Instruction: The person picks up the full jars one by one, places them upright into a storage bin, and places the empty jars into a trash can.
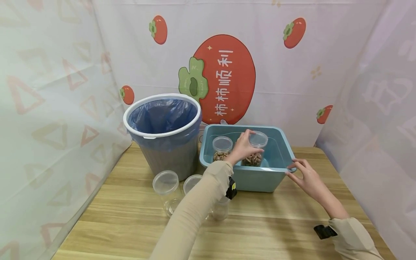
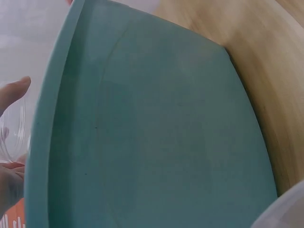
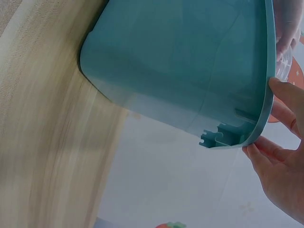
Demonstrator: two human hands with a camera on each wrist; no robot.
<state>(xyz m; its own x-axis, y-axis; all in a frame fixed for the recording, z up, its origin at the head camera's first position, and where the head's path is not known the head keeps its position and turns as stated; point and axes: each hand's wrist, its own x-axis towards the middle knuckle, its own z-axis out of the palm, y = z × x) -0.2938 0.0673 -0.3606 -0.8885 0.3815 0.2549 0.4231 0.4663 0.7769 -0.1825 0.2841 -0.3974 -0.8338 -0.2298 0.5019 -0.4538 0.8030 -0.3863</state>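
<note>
A blue-green plastic bin (image 1: 256,180) stands on the table. Inside it are two clear lidded jars holding brown, nut-like pieces: one jar (image 1: 222,144) to the left and another jar (image 1: 252,160) near the middle. My left hand (image 1: 242,147) reaches over the front rim and grips the middle jar near its lid, thumb and fingers on opposite sides. In the left wrist view, part of this jar (image 2: 14,126) shows behind the bin's rim. My right hand (image 1: 307,178) pinches the rim at the bin's front right corner; the right wrist view shows its fingers (image 3: 259,159) against that edge.
Left of the bin stands a grey trash can (image 1: 172,155) with a blue liner and white ring. Several clear lidded jars, including one jar (image 1: 166,183), stand in front, partly hidden by my left sleeve (image 1: 195,206). A printed curtain (image 1: 276,83) encloses the wooden table (image 1: 260,231).
</note>
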